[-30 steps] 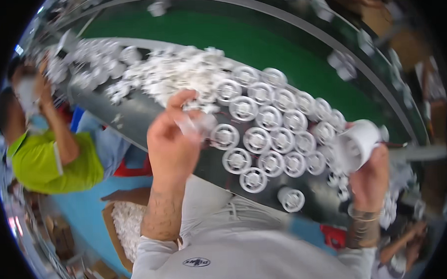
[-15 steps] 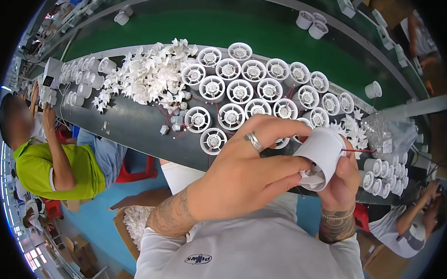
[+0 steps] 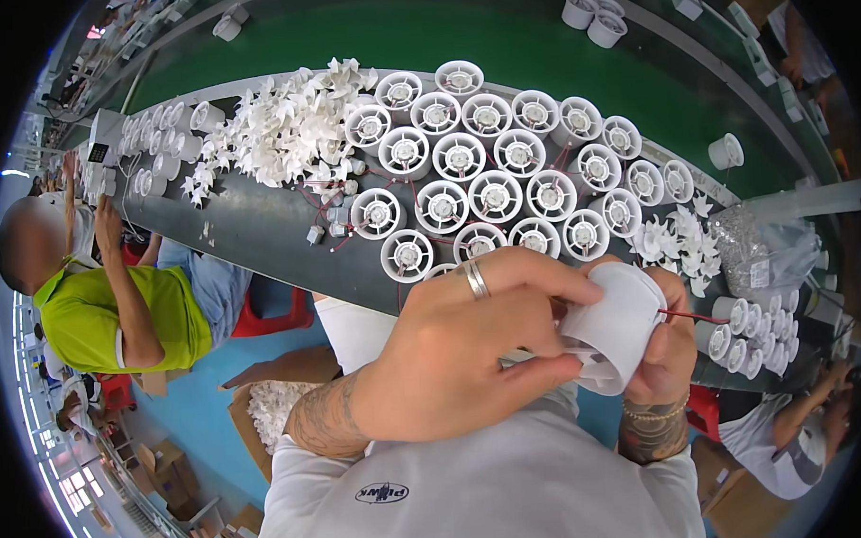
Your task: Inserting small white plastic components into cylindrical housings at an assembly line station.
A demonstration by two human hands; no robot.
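Observation:
In front of my chest, a white cylindrical fan housing (image 3: 614,305) lies tilted, its open end turned to the lower left. White blades show inside that opening. My right hand (image 3: 668,341) is wrapped around the far end, where a red wire (image 3: 688,315) comes out to the right. My left hand (image 3: 480,338), with a ring on one finger, is closed at the open end; its index finger lies along the top of the housing and its thumb is by the rim. Its other fingertips are partly hidden.
Beyond my hands, several white fan housings (image 3: 460,157) stand on the dark table. White fan blades (image 3: 288,132) are heaped to their left, with small motors (image 3: 339,215) nearby. More blades (image 3: 676,246) and a clear bag (image 3: 747,244) lie right. A person (image 3: 119,313) sits left.
My left thumb has drawn back from inside the housing's opening to its rim. The housing has turned slightly and moved a little down in the view; my right hand keeps its hold.

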